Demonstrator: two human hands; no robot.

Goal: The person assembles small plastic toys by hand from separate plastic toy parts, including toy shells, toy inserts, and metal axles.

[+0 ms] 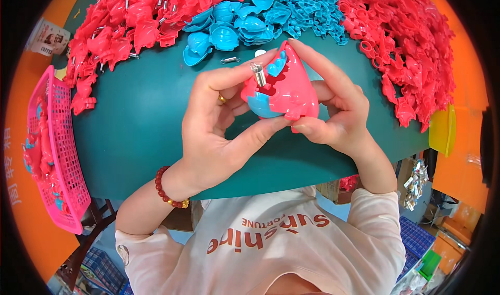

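Both hands hold one glossy red plastic toy figure [299, 94] over the middle of the green table. Blue pieces show on its left side, a rounded one [261, 105] below and a smaller one [277, 65] near the pointed top. A metal coil spring [259, 75] stands out of the gap between them. My left hand [211, 133] grips the toy's left side, thumb underneath and fingers up by the spring. My right hand [344, 113] closes on the right side, one finger at the tip and the thumb at the base. Another spring [229, 60] lies on the table beyond.
Red parts, some with springs, are heaped at far left [143, 21]. Blue shells [224, 37] and small blue pieces [312, 8] lie at the back, more red parts [411, 50] at right. A pink basket [65, 154] of red and blue pieces stands left; a yellow bin [442, 131], right.
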